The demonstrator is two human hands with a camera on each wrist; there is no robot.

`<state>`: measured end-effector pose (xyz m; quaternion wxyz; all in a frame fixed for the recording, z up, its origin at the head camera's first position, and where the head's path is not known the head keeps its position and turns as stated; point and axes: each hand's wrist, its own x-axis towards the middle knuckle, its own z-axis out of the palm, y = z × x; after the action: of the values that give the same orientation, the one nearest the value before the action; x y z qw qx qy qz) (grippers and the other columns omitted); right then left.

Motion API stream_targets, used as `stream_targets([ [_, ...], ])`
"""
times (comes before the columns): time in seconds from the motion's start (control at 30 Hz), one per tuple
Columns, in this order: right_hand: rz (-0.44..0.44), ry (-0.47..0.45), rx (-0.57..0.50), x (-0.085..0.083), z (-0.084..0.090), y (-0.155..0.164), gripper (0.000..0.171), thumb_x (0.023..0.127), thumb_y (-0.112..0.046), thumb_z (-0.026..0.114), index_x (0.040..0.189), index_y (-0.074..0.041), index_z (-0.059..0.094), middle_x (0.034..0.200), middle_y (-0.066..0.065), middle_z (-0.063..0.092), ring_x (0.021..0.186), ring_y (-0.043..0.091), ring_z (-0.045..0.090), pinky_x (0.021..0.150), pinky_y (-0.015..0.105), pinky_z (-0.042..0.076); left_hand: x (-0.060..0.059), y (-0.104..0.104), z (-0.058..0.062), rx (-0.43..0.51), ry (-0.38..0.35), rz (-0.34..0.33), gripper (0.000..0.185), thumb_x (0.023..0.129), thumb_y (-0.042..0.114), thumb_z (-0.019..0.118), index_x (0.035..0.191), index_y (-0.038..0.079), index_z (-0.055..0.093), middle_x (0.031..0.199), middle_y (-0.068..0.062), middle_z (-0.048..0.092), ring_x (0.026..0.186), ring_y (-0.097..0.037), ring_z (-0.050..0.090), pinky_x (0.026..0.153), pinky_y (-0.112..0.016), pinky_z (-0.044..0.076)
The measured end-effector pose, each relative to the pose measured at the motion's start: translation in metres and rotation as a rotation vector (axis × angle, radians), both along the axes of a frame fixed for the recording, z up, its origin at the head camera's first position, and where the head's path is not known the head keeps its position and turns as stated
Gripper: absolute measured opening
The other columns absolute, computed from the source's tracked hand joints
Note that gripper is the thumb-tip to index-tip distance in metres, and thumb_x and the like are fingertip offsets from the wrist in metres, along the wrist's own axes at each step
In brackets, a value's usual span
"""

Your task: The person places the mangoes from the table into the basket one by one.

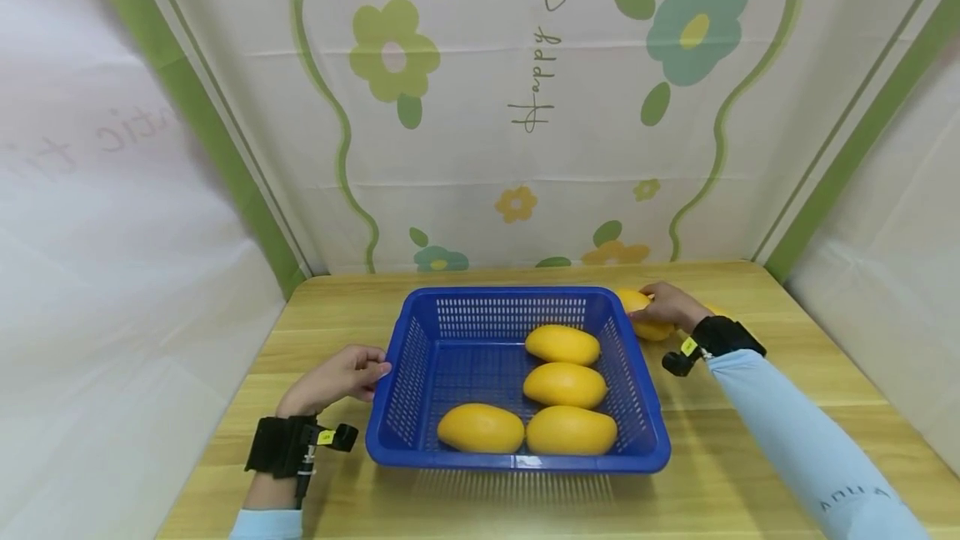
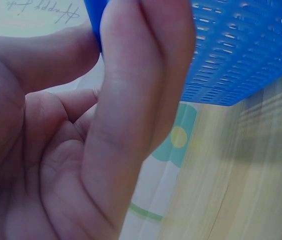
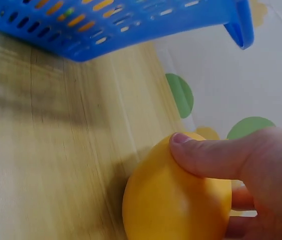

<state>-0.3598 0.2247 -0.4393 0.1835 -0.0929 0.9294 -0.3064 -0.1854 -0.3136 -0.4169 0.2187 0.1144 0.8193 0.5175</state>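
Note:
A blue plastic basket (image 1: 517, 462) with slotted sides stands on the wooden table. Inside it lie several yellow mangoes, two along the near side, such as this mango (image 1: 480, 428), and two stacked behind on the right. My left hand (image 1: 333, 380) pinches the basket's left rim between thumb and fingers; the left wrist view shows the blue rim (image 2: 96, 20) at the thumb tip. To the right of the basket, my right hand (image 1: 672, 307) grips another mango (image 3: 165, 205), thumb on its top and fingers around the far side. That mango is outside the basket, close to its wall.
A further yellow piece (image 1: 716, 309) shows behind the right wrist, mostly hidden. The wooden table (image 1: 750, 423) extends around the basket. White cloth walls with printed flowers (image 1: 393, 52) enclose the back and both sides.

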Motion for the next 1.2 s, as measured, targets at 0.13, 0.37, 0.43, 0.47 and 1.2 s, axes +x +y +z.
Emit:
stream_targets([
  [0.13,-0.014,-0.013,-0.036,0.002,0.004,0.002,0.081,0.091,-0.034,0.072,0.143,0.016,0.035,0.129,0.032,0.053,0.099,0.031,0.058,0.082,0.034,0.053,0.000,0.000,0.000,-0.003,0.004,-0.002,0.027,0.106,0.021,0.050,0.106,-0.005,0.058,0.087,-0.004,0.066,0.072,-0.012,0.063,0.071,-0.036,0.061],
  [0.37,-0.029,-0.095,-0.120,0.006,0.014,0.011,0.088,0.093,-0.043,0.068,0.148,0.012,0.028,0.130,0.029,0.052,0.100,0.030,0.057,0.076,0.034,0.053,0.000,0.000,0.001,-0.004,0.005,-0.004,0.025,0.106,0.019,0.049,0.104,-0.005,0.058,0.085,-0.003,0.063,0.071,-0.011,0.060,0.070,-0.034,0.061],
  [0.43,-0.020,-0.121,-0.146,0.005,0.015,0.016,0.092,0.094,-0.045,0.066,0.151,0.012,0.022,0.137,0.032,0.047,0.108,0.033,0.056,0.081,0.036,0.054,0.001,0.000,0.001,-0.003,0.006,-0.002,0.025,0.106,0.019,0.049,0.105,-0.005,0.058,0.085,-0.003,0.064,0.071,-0.012,0.060,0.070,-0.035,0.061],
  [0.47,-0.021,-0.136,-0.164,0.004,0.015,0.017,0.092,0.095,-0.046,0.065,0.152,0.011,0.021,0.139,0.032,0.046,0.111,0.033,0.055,0.082,0.037,0.054,0.001,0.000,0.001,-0.004,0.007,-0.001,0.026,0.106,0.019,0.049,0.105,-0.005,0.058,0.086,-0.003,0.064,0.071,-0.012,0.060,0.071,-0.035,0.061],
  [1.2,-0.030,-0.150,-0.282,0.025,0.035,0.022,0.087,0.098,-0.043,0.061,0.152,0.011,0.019,0.142,0.032,0.041,0.112,0.029,0.054,0.090,0.034,0.053,0.001,0.000,-0.001,0.011,0.005,-0.006,0.027,0.106,0.020,0.049,0.105,-0.005,0.058,0.087,-0.003,0.066,0.074,-0.012,0.062,0.072,-0.037,0.061],
])
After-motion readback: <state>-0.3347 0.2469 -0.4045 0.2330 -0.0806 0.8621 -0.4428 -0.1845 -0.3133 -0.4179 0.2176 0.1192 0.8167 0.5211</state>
